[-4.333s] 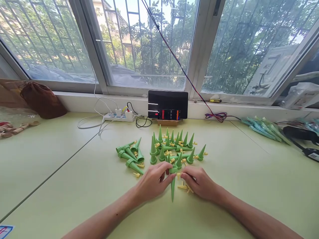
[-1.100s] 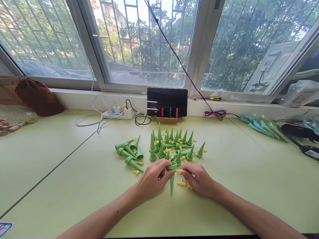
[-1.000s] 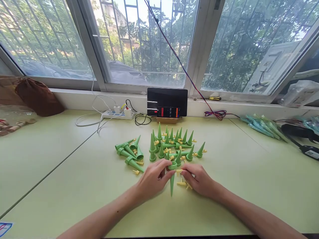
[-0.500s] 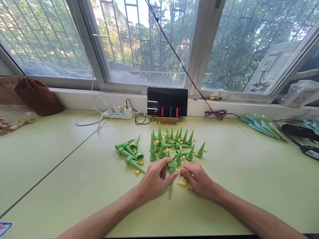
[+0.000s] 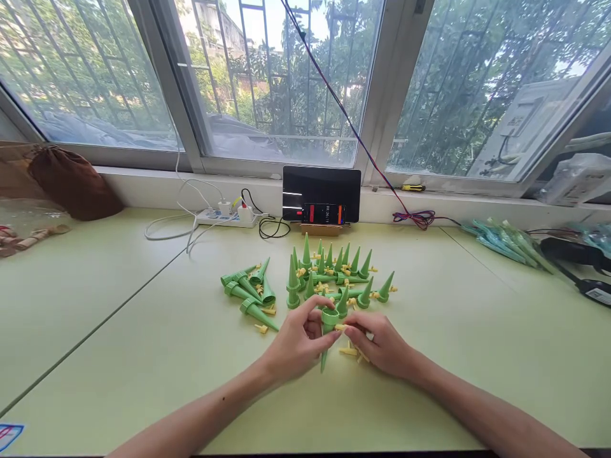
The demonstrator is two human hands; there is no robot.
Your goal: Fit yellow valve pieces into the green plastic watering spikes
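My left hand (image 5: 296, 335) grips a green plastic watering spike (image 5: 329, 320), its wide collar up and its tip pointing down toward me. Pinched in my right hand (image 5: 378, 340) is a small yellow valve (image 5: 340, 327), which meets the spike's side just below the collar; whether it is seated there I cannot tell. Several loose yellow valves (image 5: 349, 351) lie on the table beneath my right hand. Behind my hands, many green spikes with yellow valves (image 5: 365, 294) stand or lie in a group. More green spikes (image 5: 243, 289) are piled to the left, with yellow pieces among them.
A phone (image 5: 324, 214) showing a timer leans against a black tablet (image 5: 321, 184) at the back. A power strip (image 5: 226, 219) with cables sits left of it. Far right are plastic-wrapped bundles (image 5: 506, 245); a brown bag (image 5: 74, 184) stands far left. The table (image 5: 143, 356) is pale green.
My left hand has tilted the spike, so its open collar now faces me more and its tip has risen slightly. My right hand stays at the spike's side with the yellow valve.
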